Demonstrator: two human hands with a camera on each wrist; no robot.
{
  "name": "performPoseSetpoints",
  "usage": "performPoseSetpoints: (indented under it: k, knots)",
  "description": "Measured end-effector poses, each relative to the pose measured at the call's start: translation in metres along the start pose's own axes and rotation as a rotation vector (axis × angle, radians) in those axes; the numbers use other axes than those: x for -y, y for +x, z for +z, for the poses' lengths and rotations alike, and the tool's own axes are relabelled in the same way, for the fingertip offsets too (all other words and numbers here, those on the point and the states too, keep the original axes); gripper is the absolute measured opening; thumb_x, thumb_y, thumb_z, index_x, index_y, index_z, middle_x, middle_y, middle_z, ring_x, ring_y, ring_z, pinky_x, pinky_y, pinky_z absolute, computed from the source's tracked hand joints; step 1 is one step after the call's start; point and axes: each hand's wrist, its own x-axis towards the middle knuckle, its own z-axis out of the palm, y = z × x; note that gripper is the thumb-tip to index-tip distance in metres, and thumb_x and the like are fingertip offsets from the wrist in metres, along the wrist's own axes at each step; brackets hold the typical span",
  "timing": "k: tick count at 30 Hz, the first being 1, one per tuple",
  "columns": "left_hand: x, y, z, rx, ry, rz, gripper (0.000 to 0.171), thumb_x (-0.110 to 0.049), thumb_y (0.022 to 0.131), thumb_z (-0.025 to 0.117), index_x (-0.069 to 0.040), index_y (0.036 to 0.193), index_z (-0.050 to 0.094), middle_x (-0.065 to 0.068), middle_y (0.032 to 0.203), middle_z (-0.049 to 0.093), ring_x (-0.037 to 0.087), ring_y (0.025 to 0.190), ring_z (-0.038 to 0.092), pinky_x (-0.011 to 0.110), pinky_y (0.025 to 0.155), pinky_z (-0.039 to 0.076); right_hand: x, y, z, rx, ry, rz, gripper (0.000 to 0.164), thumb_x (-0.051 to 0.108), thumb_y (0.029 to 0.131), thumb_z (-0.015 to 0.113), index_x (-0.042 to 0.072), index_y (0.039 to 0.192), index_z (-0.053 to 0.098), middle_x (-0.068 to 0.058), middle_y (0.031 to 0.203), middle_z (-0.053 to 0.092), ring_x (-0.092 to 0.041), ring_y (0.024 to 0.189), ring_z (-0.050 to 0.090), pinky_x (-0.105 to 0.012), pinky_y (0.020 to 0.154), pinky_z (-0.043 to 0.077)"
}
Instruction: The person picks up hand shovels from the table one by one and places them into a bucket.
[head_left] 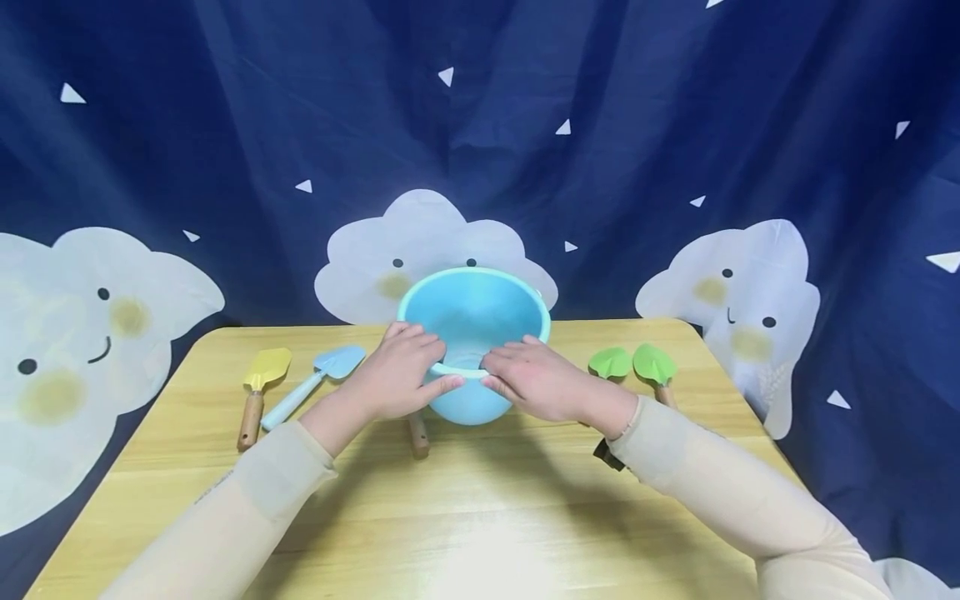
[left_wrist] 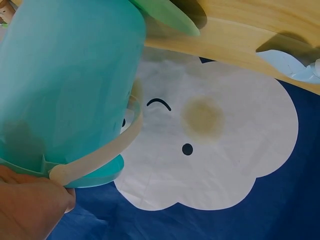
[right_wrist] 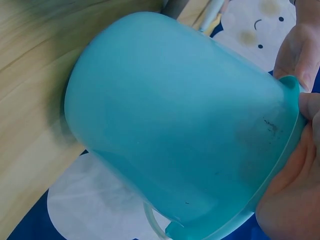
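Observation:
A light blue bucket (head_left: 471,404) is tilted between my hands, its mouth facing up and towards me in the head view. My left hand (head_left: 401,371) grips the near rim on the left, fingers over the edge and thumb outside. On the right part of that rim, my right hand (head_left: 540,379) holds on in the same way. The thumbs point at each other. A pale carrying handle (left_wrist: 100,155) hangs along the bucket's side in the left wrist view. Whether the bucket's base touches the table cannot be told.
On the wooden table (head_left: 480,508), a yellow shovel (head_left: 267,367) and a blue trowel (head_left: 300,400) lie left. Two green shovels, one nearer (head_left: 611,362) and one farther right (head_left: 655,364), lie right. A wooden handle (head_left: 418,435) shows below my left hand. Behind hangs a blue curtain (head_left: 480,125).

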Motion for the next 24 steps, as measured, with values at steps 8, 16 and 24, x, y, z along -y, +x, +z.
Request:
performPoseSetpoints:
  k: [8, 16, 24]
  knots:
    - [-0.0006, -0.0014, -0.0016, 0.005, -0.001, -0.011, 0.042, -0.056, 0.098, 0.052, -0.018, 0.081, 0.051, -0.007, 0.075, 0.045, 0.018, 0.081, 0.042, 0.041, 0.094, 0.031, -0.0007, 0.0005, 0.0006, -0.005, 0.008, -0.01, 0.019, 0.03, 0.107, 0.048, 0.019, 0.093, 0.052, 0.008, 0.076, 0.043, -0.014, 0.075, 0.041, -0.031, 0.072, 0.029]
    - [0.0, -0.003, -0.0012, 0.006, 0.001, -0.015, 0.042, -0.057, 0.098, 0.052, -0.018, 0.081, 0.051, -0.007, 0.075, 0.045, 0.018, 0.082, 0.042, 0.042, 0.095, 0.032, -0.0003, 0.0023, 0.0015, -0.004, 0.012, -0.014, 0.017, 0.028, 0.106, 0.05, 0.019, 0.092, 0.052, 0.008, 0.076, 0.043, -0.014, 0.075, 0.042, -0.031, 0.073, 0.029]
    - [0.0, -0.0025, 0.0009, -0.009, 0.002, -0.007, 0.042, -0.057, 0.098, 0.052, -0.018, 0.081, 0.05, -0.007, 0.075, 0.045, 0.018, 0.082, 0.042, 0.041, 0.095, 0.032, -0.0002, 0.0006, 0.0012, -0.002, 0.013, -0.01, 0.018, 0.029, 0.106, 0.05, 0.02, 0.091, 0.051, 0.008, 0.076, 0.042, -0.014, 0.074, 0.041, -0.032, 0.072, 0.028]
